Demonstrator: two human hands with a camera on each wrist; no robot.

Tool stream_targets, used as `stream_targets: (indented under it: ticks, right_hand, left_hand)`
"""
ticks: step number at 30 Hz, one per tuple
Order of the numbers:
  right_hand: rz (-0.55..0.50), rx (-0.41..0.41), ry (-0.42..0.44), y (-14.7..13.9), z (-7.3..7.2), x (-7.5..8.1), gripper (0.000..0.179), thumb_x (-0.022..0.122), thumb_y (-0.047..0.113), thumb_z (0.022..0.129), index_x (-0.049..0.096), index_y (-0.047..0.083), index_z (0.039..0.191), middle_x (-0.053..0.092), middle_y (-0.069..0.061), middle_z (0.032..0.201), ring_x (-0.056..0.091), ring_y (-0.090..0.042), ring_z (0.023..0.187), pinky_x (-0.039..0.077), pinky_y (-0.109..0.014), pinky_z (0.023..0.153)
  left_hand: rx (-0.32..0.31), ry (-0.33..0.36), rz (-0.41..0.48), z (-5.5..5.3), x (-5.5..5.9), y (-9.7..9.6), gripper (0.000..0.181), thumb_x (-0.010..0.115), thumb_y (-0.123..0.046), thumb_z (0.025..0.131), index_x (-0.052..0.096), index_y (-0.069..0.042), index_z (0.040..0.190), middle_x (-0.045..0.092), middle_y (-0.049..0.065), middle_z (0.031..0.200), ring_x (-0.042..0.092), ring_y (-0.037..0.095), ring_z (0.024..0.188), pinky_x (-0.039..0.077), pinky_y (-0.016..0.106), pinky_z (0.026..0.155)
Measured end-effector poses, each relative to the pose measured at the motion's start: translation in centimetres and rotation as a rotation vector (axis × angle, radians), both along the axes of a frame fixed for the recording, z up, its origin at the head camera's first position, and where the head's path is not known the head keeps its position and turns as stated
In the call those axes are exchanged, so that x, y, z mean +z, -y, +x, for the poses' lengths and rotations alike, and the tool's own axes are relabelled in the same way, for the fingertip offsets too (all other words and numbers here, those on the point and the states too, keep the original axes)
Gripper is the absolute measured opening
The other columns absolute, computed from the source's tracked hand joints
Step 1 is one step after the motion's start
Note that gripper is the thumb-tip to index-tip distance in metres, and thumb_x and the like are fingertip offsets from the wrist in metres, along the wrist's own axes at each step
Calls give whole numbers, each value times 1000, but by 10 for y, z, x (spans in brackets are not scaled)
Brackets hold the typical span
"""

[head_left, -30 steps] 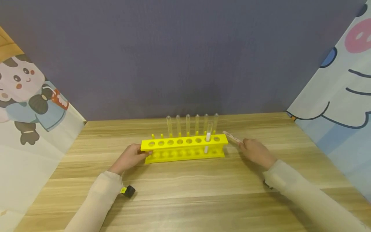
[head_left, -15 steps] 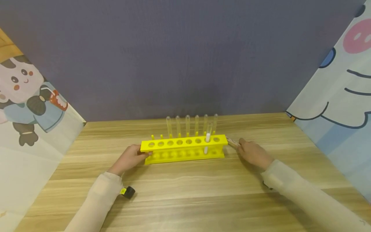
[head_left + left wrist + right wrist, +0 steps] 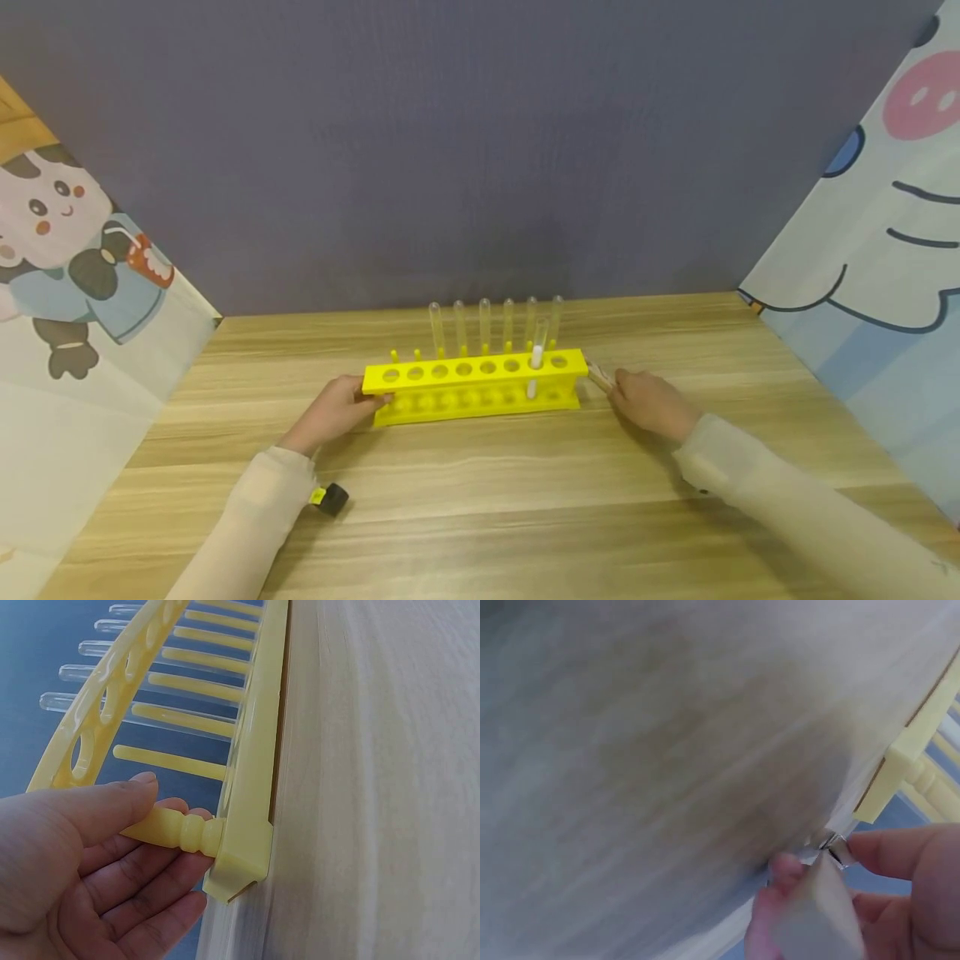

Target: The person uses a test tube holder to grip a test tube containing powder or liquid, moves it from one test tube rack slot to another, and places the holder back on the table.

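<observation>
A yellow test tube rack (image 3: 450, 379) stands on the table. My left hand (image 3: 333, 412) grips its left end; in the left wrist view the thumb and fingers are round the rack's end post (image 3: 161, 829). One test tube with white contents (image 3: 537, 358) stands upright in a hole near the right end. Just right of the rack, my right hand (image 3: 651, 403) holds a wooden test tube clamp (image 3: 600, 377). Its blurred wooden end (image 3: 817, 915) and a metal piece (image 3: 838, 849) show between the fingers in the right wrist view. The clamp's far tip is hidden behind the rack's end.
Several clear test tubes (image 3: 484, 323) stand upside down on the pegs along the rack's back. Behind the wood-grain table (image 3: 480, 517) rises a dark grey panel (image 3: 480, 167). Printed cartoon panels flank both sides. A small black block (image 3: 334, 499) is at my left wrist.
My right hand has moved slightly left and down with the clamp, whose tip has gone from beside the rack to behind its right end. My left hand stays on the rack.
</observation>
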State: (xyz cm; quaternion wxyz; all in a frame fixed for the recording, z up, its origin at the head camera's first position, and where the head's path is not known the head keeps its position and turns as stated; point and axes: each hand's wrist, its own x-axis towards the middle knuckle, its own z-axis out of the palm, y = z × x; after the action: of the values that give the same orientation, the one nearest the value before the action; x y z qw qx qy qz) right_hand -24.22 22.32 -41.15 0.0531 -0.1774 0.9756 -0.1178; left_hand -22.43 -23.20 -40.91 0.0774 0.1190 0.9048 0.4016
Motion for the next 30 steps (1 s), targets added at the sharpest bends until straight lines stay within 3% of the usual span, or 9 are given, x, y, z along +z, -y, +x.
stream_targets:
  ticks: [7,16,25,30]
  right_hand:
    - [10,3,-8,7,2,3,16,53,15,91,54,3,81,52,-7,64,50,-22,56,46,-39,52]
    - [-3,-2,48,11,4,7,16,50,14,92,53,3,80,50,-5,63,48,-18,53,43,-31,48]
    - [-2,-15,69,11,3,6,18,50,15,92,54,2,80,51,-5,63,49,-17,52,44,-29,47]
    - [-30,-27,88,9,1,6,25,52,22,94,54,1,81,53,-6,64,50,-18,52,44,-29,46]
  left_hand:
    - [-2,-3,7,1,0,0,24,63,-16,91,67,-4,111,69,9,100,53,18,73,46,33,70]
    - [6,-2,22,1,0,-1,24,63,-16,91,67,-5,112,69,9,105,54,17,80,46,33,75]
    - [9,8,16,-1,0,-1,23,63,-17,91,67,-6,110,69,8,102,53,17,76,45,32,71]
    - [-10,-3,22,-5,-1,1,21,65,-17,89,68,-6,107,70,7,100,57,18,79,49,34,74]
